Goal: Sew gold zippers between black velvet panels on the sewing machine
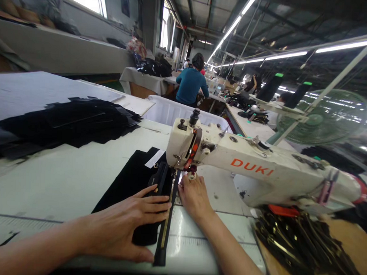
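A black fabric panel [125, 183] lies on the pale sewing table, with a white strip [154, 158] near its far edge. Along its right side runs a black zipper [163, 238] with gold teeth, leading under the head of a white sewing machine [219, 151]. My left hand [128, 218] lies flat on the panel and zipper, fingers spread. Close to the needle area, my right hand [196, 195] rests on the machine bed at the zipper's right edge, its fingers curled together. Whatever its fingertips pinch is hidden.
Stacked black fabric pieces [81, 121] cover the table's left side. Several zippers [300, 248] are heaped at the lower right. Behind the machine stands a white bin [163, 108]; farther off sits a person in a teal top [188, 87]. A green fan [318, 119] is at the right.
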The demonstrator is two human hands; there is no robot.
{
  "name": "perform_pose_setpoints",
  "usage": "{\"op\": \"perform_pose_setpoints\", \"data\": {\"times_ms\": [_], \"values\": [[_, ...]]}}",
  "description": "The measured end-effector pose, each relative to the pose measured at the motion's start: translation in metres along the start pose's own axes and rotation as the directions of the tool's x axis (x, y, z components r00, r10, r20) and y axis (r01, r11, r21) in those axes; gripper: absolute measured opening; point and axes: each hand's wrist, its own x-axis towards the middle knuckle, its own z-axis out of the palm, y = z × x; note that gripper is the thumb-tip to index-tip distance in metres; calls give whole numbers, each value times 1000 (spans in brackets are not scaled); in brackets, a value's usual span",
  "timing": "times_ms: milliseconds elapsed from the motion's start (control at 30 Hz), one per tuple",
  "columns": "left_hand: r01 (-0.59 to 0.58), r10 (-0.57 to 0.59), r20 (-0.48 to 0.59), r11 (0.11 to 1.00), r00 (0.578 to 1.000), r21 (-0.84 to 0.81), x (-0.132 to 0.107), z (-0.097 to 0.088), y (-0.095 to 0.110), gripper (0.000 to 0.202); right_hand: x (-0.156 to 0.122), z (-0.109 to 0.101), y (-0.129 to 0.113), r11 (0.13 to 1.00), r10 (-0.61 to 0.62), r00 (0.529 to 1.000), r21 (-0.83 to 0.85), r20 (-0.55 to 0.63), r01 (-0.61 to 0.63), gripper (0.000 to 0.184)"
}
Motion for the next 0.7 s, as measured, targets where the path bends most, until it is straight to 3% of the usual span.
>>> {"op": "perform_pose_setpoints", "data": {"times_ms": [267,700], "values": [[-43,43,7,998,999,47,5,0,-2,71,17,-4,-10,971,240,970,-10,39,-240,12],[-65,68,-53,996,996,54,5,6,-3,65,13,3,-2,981,192,981,-11,40,-191,16]]}}
